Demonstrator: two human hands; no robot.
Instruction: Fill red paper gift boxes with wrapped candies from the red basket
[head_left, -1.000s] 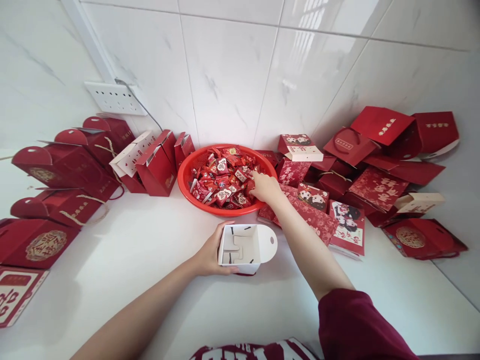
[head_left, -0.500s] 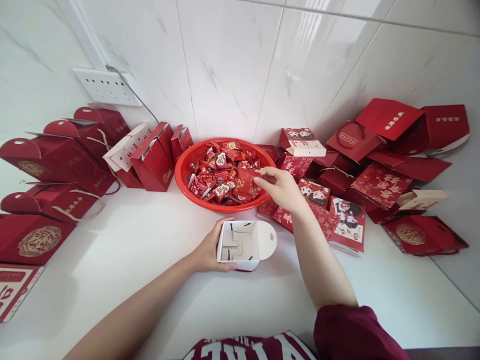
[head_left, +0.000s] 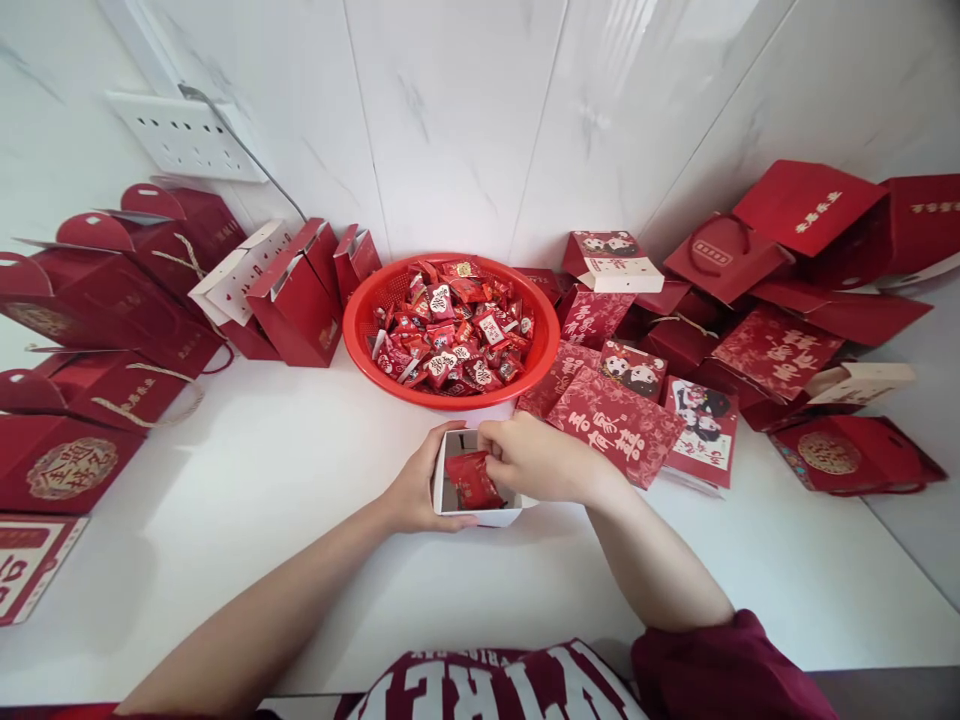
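Note:
A small white-lined box (head_left: 491, 517) stands on the white table with its mouth facing up. My left hand (head_left: 420, 488) grips it from the left, fingers at the far side and thumb along the near edge. Inside the mouth of the box is a red candy packet (head_left: 472, 480), pinched between the fingers of my right hand (head_left: 529, 455); the fingertips are partly hidden. Behind the box sits a red plastic basket (head_left: 450, 400) holding many wrapped candies (head_left: 442, 335).
Red gift boxes (head_left: 67, 465) stand at the left. More red boxes and bags (head_left: 776, 350) are piled at the right, with flat red packets (head_left: 615, 425) in front of them. A white power strip (head_left: 184, 135) and its cable are on the tiled wall.
My right hand has moved from the basket down toward me with the red candy packet, now inside the box. My left hand still holds the box. The view has shifted slightly.

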